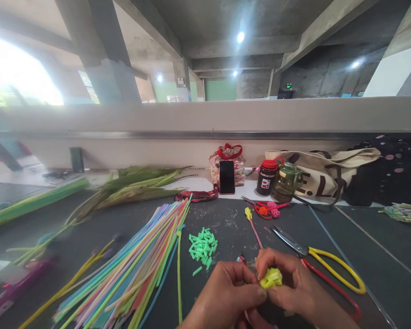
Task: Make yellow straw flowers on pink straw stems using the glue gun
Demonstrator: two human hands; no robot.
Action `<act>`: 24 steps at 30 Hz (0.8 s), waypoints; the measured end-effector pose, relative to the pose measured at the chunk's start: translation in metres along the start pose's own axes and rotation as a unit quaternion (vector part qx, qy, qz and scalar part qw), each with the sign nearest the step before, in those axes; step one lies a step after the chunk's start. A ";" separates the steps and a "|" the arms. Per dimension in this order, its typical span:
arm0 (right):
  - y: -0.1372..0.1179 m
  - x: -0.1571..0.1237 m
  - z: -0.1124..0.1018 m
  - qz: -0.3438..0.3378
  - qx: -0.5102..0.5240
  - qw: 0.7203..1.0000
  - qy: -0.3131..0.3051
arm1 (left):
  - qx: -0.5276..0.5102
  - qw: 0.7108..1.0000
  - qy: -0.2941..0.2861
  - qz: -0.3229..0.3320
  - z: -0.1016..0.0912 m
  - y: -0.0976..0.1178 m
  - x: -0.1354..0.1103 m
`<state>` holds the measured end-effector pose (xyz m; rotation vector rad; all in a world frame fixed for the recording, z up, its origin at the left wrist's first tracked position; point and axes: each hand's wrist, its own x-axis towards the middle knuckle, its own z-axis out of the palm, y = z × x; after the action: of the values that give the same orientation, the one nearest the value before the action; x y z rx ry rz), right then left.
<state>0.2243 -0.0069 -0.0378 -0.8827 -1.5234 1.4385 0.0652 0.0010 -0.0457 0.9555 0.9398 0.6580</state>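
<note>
My left hand (228,292) and my right hand (294,288) meet low in the view, right of the middle. Between their fingertips is a yellow folded-straw flower (271,278). The right thumb and fingers close round it, and the left thumb and forefinger pinch at its left side. A bit of pink shows beneath my left hand, mostly hidden. Just beyond my hands lies a pink stem (255,233) with a yellow tip (248,213). A small pile of short green straw pieces (203,246) sits to the left of my hands.
Many coloured straws (133,269) spread at left. Large scissors (322,260) with yellow and red handles lie right; smaller red scissors (265,210) lie behind. A phone (227,177) leans on a patterned pouch (239,160). Beside it stand a black bottle (266,178), a green jug (286,183) and a canvas bag (322,178).
</note>
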 end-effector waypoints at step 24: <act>0.018 0.003 -0.015 0.041 0.133 0.988 0.073 | -0.085 0.991 -0.090 -0.048 -0.002 0.007 -0.003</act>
<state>0.2355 0.0036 -0.0558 -0.8746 -1.1659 1.5576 0.0619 0.0022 -0.0387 0.7993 0.7521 0.5508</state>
